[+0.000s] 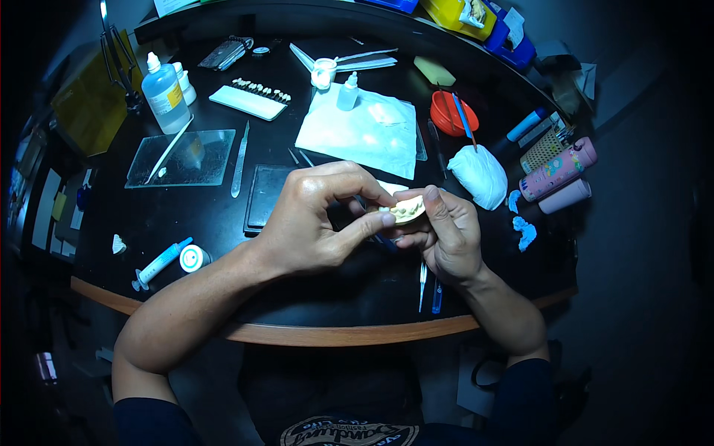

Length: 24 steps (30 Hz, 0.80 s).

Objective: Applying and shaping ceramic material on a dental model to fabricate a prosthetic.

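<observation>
while the right hand (455, 236) is clamped around the right side of a yellowish tooth model (409, 209), the left hand (309, 215) closes its thumb and forefinger on the model's left end; whether they also pinch a separate tooth there i cannot tell. the model is held up over the front middle of the dark tabletop (335, 301), between the two hands.

partly behind the left hand lies a flat black box (260, 195). near the right hand, toward the wooden edge, lie a thin silver tool (422, 288) and a blue pen (437, 299), side by side.

to the left, a blue syringe (161, 265) lies just beside a round jar (193, 258). farther back, a white stick (169, 151) rests on a glass plate (202, 157), with a knife (240, 160) near its right side. beyond the hands, a small dropper bottle (347, 95) stands on a white sheet (349, 137); right of that is a red bowl (444, 119).
</observation>
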Each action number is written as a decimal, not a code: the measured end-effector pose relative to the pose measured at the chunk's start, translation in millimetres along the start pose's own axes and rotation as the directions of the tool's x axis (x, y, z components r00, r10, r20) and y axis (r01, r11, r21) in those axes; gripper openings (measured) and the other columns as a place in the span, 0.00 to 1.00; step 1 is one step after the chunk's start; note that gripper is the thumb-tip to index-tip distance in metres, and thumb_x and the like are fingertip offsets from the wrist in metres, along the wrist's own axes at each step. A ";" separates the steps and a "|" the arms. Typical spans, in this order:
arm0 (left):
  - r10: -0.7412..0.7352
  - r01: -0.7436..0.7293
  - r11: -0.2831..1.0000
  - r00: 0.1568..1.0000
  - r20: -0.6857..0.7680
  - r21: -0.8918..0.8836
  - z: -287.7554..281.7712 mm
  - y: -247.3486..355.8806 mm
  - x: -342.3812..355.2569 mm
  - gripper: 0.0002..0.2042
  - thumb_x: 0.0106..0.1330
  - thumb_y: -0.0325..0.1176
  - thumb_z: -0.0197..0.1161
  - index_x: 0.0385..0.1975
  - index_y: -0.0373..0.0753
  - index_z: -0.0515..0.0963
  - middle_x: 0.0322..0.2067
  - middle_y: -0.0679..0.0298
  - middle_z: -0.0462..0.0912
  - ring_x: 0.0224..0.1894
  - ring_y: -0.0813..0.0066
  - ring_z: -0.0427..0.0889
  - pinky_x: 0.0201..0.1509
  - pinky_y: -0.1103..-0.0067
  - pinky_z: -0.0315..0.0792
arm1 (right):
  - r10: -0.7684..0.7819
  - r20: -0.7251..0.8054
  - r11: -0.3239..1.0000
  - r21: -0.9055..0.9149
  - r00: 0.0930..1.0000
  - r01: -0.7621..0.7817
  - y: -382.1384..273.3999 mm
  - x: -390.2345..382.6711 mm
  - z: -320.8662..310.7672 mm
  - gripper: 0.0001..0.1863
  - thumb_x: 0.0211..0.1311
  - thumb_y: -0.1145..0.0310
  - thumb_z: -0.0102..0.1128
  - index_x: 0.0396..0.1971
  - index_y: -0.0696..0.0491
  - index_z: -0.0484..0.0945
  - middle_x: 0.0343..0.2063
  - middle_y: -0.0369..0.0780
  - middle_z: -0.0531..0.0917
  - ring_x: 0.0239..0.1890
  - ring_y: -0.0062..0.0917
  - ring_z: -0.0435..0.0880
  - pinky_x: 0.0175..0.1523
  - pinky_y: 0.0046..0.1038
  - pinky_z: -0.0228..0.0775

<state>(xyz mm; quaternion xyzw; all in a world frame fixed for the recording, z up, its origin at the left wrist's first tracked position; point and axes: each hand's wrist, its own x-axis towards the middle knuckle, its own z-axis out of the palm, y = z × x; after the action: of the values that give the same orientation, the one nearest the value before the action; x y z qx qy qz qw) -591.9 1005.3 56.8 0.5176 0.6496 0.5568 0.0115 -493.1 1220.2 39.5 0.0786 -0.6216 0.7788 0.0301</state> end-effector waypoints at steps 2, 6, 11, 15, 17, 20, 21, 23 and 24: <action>0.038 -0.037 0.998 0.999 -0.006 0.047 -1.8 2.2 1.3 0.11 0.60 0.25 0.76 0.42 0.34 0.87 0.37 0.57 0.88 0.40 0.74 0.86 0.43 0.78 0.81 | 0.026 -0.027 0.999 0.033 0.999 -0.025 -2.8 1.0 4.2 0.28 0.83 0.55 0.42 0.54 0.68 0.77 0.41 0.51 0.87 0.40 0.29 0.92 0.41 0.20 0.89; 0.088 -0.086 0.996 0.995 -0.039 0.031 0.2 -2.9 0.5 0.13 0.58 0.25 0.77 0.44 0.34 0.88 0.39 0.56 0.89 0.41 0.72 0.87 0.44 0.78 0.82 | 0.048 -0.047 0.998 0.048 0.998 -0.046 -2.5 1.4 2.9 0.28 0.83 0.53 0.42 0.53 0.67 0.78 0.39 0.50 0.87 0.38 0.27 0.91 0.39 0.19 0.88; 0.035 -0.036 0.999 0.998 -0.042 -0.028 -0.3 -1.8 0.9 0.12 0.58 0.25 0.76 0.42 0.34 0.89 0.37 0.55 0.90 0.40 0.70 0.89 0.44 0.76 0.82 | 0.018 0.005 0.999 -0.047 1.000 -0.017 -4.9 0.0 -2.2 0.30 0.84 0.51 0.40 0.52 0.66 0.79 0.38 0.48 0.87 0.35 0.25 0.91 0.35 0.18 0.85; 0.019 -0.020 0.999 0.999 -0.035 -0.028 -1.0 -2.1 -0.7 0.11 0.59 0.25 0.76 0.42 0.34 0.89 0.37 0.54 0.90 0.39 0.70 0.89 0.44 0.76 0.82 | 0.006 0.008 0.995 -0.102 1.000 -0.005 -4.0 1.5 -1.4 0.31 0.84 0.51 0.39 0.50 0.66 0.79 0.37 0.47 0.87 0.33 0.25 0.90 0.35 0.18 0.84; 0.010 -0.010 1.000 1.000 0.001 -0.009 -1.6 -0.6 -0.5 0.11 0.59 0.25 0.76 0.42 0.33 0.89 0.36 0.54 0.90 0.39 0.70 0.89 0.45 0.76 0.82 | 0.001 0.020 0.996 -0.092 1.000 0.001 -4.4 1.4 -1.9 0.30 0.84 0.51 0.39 0.50 0.66 0.79 0.37 0.47 0.87 0.33 0.25 0.90 0.35 0.18 0.85; -0.015 0.014 0.999 1.000 -0.022 -0.046 -1.6 1.8 1.0 0.10 0.60 0.25 0.75 0.41 0.33 0.88 0.37 0.54 0.90 0.41 0.71 0.89 0.46 0.76 0.82 | -0.014 0.025 0.999 -0.042 1.000 0.015 -3.2 1.2 -1.4 0.29 0.84 0.52 0.40 0.51 0.66 0.79 0.39 0.48 0.87 0.35 0.25 0.90 0.36 0.18 0.85; -0.015 0.014 0.999 1.000 -0.023 -0.044 -2.4 2.8 0.0 0.10 0.60 0.25 0.75 0.41 0.33 0.88 0.37 0.54 0.90 0.41 0.71 0.89 0.46 0.76 0.82 | -0.024 0.015 1.000 -0.003 1.000 0.024 -2.3 0.8 -1.1 0.28 0.84 0.53 0.41 0.51 0.66 0.79 0.40 0.48 0.87 0.36 0.24 0.90 0.36 0.19 0.85; -0.084 0.083 0.996 0.996 -0.007 -0.022 -4.9 3.5 -1.6 0.10 0.61 0.26 0.75 0.41 0.32 0.88 0.36 0.54 0.90 0.42 0.71 0.89 0.49 0.75 0.82 | -0.048 0.030 0.999 0.003 0.998 0.048 0.9 0.0 -1.1 0.27 0.83 0.54 0.42 0.51 0.66 0.79 0.40 0.48 0.87 0.37 0.24 0.89 0.36 0.19 0.85; -0.083 0.083 0.996 0.997 -0.007 -0.019 -5.7 3.8 -1.3 0.10 0.61 0.26 0.75 0.41 0.32 0.88 0.36 0.54 0.90 0.42 0.71 0.89 0.49 0.75 0.82 | -0.071 0.044 0.997 0.009 0.997 0.071 1.6 0.1 -0.9 0.26 0.83 0.55 0.44 0.51 0.66 0.79 0.41 0.48 0.87 0.39 0.24 0.89 0.37 0.19 0.85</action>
<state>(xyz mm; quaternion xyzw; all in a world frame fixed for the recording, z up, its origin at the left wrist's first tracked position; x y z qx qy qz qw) -592.1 999.7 61.0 0.4881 0.6653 0.5638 0.0368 -493.5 1220.7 37.8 0.1180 -0.6159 0.7777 0.0436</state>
